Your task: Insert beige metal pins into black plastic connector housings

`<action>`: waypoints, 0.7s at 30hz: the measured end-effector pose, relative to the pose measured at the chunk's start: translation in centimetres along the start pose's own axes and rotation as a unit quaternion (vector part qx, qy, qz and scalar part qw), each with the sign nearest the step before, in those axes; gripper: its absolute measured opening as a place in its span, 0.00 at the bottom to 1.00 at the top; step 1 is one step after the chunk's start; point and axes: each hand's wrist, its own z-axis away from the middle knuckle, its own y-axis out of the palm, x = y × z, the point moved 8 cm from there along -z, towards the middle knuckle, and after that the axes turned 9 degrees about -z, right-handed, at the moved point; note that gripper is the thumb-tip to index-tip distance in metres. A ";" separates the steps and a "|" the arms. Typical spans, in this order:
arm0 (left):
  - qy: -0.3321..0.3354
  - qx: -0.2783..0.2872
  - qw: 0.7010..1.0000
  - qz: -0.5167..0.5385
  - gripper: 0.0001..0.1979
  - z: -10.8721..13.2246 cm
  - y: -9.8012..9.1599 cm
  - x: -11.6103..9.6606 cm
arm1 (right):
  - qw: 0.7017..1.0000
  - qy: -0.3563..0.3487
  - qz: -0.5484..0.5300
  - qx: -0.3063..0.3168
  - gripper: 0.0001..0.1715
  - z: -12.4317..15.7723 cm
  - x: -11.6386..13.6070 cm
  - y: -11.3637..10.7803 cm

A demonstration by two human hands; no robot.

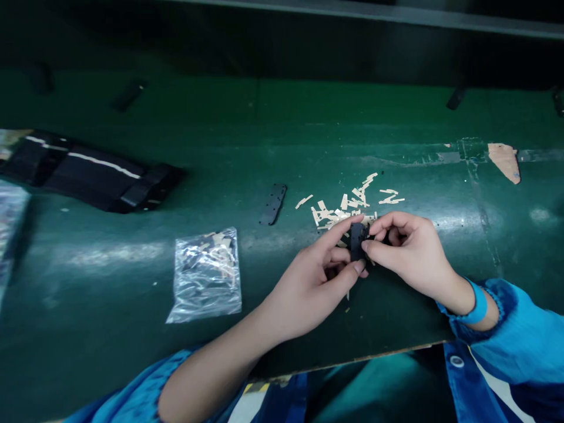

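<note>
Between thumb and fingers, my left hand point(315, 282) grips a small black plastic part point(356, 241), held upright just above the bench. My right hand point(408, 249) is pinched at the right edge of that part, thumb and forefinger together; what lies in the pinch, if anything, is too small to make out. Behind my fingers lies a loose heap of thin, pale metal-looking strips point(344, 202), partly covered by the hands. A flat black plate with small holes point(273, 204) rests on the bench to the left of the heap.
A clear plastic bag point(207, 276) with small pieces inside lies left of my hands. Farther left is a long black bundle with white stripes point(92, 170). A torn brown scrap point(504, 161) sits at the right on the green bench point(132, 329). Dark parts point(456, 98) stand along the back.
</note>
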 end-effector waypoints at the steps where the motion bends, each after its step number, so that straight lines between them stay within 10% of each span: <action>1: 0.000 0.000 1.000 -0.001 0.34 0.0 0.0 0.0 | 1.000 -0.001 0.003 0.000 0.06 0.0 0.0 0.0; 21: 0.013 0.005 1.000 -0.001 0.34 0.1 0.0 -0.3 | 1.000 -0.001 -0.007 0.010 0.05 -0.1 0.1 -0.1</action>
